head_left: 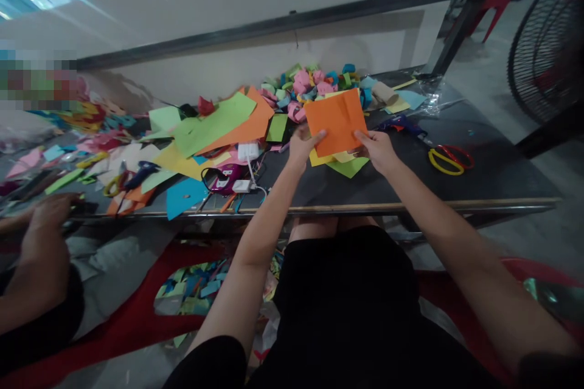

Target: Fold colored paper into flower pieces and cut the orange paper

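An orange sheet of paper (336,123) is held up above the table between both hands. My left hand (303,147) pinches its lower left edge, thumb on the near face. At the lower right edge my right hand (375,149) grips it in the same way. A light crease runs down the upper part of the sheet. Beneath it, a green sheet (350,168) and a yellow sheet lie on the dark table (410,177). Behind the orange sheet is a heap of folded paper pieces (303,82) in pink, green and blue.
Red-and-yellow scissors (449,160) and a dark blue glue gun (404,124) lie to the right. Left are a purple device (225,179), a white adapter (247,151) and large green paper (214,124). A co-worker's hand (55,209) is far left; a fan (547,48) stands right.
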Motion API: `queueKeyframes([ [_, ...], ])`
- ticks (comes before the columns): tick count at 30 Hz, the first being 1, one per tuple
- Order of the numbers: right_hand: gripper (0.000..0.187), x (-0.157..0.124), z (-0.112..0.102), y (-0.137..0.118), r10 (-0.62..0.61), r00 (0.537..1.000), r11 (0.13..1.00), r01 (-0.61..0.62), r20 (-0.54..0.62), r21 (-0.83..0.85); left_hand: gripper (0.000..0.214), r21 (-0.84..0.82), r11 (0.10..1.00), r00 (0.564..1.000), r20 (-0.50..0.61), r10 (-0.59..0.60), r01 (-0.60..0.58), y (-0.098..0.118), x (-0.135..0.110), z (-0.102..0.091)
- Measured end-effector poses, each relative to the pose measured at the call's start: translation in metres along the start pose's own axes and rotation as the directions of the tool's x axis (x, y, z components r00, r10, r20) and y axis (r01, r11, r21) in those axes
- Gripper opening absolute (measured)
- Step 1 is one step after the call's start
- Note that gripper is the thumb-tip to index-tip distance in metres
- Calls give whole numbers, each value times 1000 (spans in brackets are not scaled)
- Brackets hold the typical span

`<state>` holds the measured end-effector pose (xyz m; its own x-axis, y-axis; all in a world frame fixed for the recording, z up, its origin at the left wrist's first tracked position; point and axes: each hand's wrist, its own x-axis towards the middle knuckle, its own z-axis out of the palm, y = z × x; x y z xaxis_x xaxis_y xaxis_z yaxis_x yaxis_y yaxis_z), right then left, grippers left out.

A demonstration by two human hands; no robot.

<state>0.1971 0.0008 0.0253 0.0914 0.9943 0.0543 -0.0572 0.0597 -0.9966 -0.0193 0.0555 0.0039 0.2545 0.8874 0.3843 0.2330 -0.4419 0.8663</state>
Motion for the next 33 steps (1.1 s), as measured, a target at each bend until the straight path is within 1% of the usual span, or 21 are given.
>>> queueKeyframes([
  [1, 54, 1, 1, 4, 21, 1000, 999, -21, -14, 28, 83, -139, 980, 990, 9, -142, 142, -3, 1, 2],
  [2, 53, 2, 2, 7, 29, 999, 999, -28, -25, 38, 80, -259, 932, 966, 24, -257, 254, -4, 3, 5],
  [3, 52, 2, 2, 11, 25, 999, 999, -24, -30, 32, 75, -350, 878, 942, 45, -332, 326, -4, 4, 7],
  [4, 51, 3, 3, 15, 12, 1000, 1000, -11, -29, 13, 69, -402, 844, 932, 72, -356, 354, -4, 5, 9],
  [7, 53, 2, 2, 26, -39, 999, 992, 39, -2, -118, 59, -459, 822, 939, 113, -324, 338, -7, 9, 14],
  [9, 53, -4, -2, 31, -103, 994, 948, 104, 18, -301, 58, -464, 824, 944, 103, -314, 325, -16, 11, 17],
  [10, 51, -9, -5, 33, -155, 987, 897, 153, 30, -415, 58, -479, 818, 943, 76, -323, 319, -22, 11, 19],
  [12, 43, -23, -20, 33, -282, 958, 739, 254, 55, -624, 58, -543, 787, 935, -9, -354, 293, -34, 11, 19],
  [13, 42, -30, -31, 32, -336, 941, 665, 263, 34, -699, 58, -585, 764, 928, -47, -368, 273, -40, 10, 19],
  [15, 42, -44, -62, 28, -386, 920, 541, 162, -73, -825, 58, -666, 708, 921, -80, -382, 236, -48, 9, 17],
  [17, 49, -53, -99, 22, -389, 892, 422, -50, -231, -905, 57, -732, 645, 919, -67, -388, 219, -51, 10, 16],
  [19, 56, -56, -135, 18, -369, 845, 282, -295, -387, -913, 53, -779, 586, 909, -51, -414, 223, -50, 11, 16],
  [20, 59, -57, -150, 18, -317, 853, 209, -364, -414, -908, 48, -793, 564, 898, -52, -437, 229, -49, 12, 16],
  [21, 55, -57, -162, 18, -228, 883, 144, -387, -411, -911, 43, -802, 549, 885, -55, -462, 237, -49, 14, 17],
  [22, 50, -58, -172, 19, -174, 910, 87, -366, -376, -926, 37, -806, 539, 873, -62, -484, 242, -49, 15, 18],
  [23, 47, -58, -179, 21, -143, 922, 44, -356, -359, -933, 31, -809, 535, 863, -72, -500, 243, -49, 15, 18],
  [25, 44, -58, -189, 24, -113, 921, -8, -375, -372, -927, 25, -807, 538, 847, -94, -524, 243, -49, 15, 18],
  [27, 43, -55, -196, 24, -107, 902, -37, -425, -419, -905, 26, -796, 552, 843, -105, -527, 246, -48, 12, 17],
  [30, 30, -43, -208, 21, -91, 927, -68, -371, -365, -926, 37, -776, 575, 867, -78, -493, 257, -45, 5, 15],
  [32, 17, -34, -218, 19, -43, 935, -49, -355, -353, -934, 46, -765, 589, 889, -48, -456, 261, -44, 1, 15],
  [33, 25, -31, -224, 18, -11, 926, -7, -377, -377, -926, 49, -760, 595, 897, -36, -440, 262, -44, 0, 15],
])
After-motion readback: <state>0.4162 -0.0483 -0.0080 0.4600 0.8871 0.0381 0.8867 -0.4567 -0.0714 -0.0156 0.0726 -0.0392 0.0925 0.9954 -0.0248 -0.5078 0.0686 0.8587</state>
